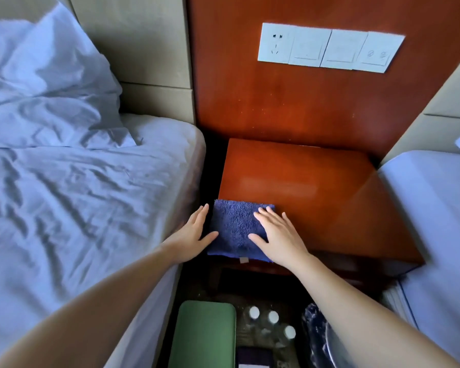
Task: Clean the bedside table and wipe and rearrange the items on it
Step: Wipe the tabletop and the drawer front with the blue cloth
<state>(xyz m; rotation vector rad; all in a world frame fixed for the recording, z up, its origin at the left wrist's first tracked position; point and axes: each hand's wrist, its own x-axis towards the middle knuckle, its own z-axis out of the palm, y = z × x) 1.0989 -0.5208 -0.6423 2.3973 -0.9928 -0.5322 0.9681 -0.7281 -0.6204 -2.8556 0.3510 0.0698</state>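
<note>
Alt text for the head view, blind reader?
The right hand lies flat on a folded blue cloth at the near left corner of a bedside table; the left hand sits at the cloth's left edge. A bed lies left of it.

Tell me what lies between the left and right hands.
In the head view, a folded blue cloth lies between the left hand and right hand, at the front left corner of the bedside table.

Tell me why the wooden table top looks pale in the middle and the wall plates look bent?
Head view: the pale band on the bedside table is glare off glossy wood; the switch panel bows because the lens is wide-angle; the bottles at the bottom edge look soft.
</note>
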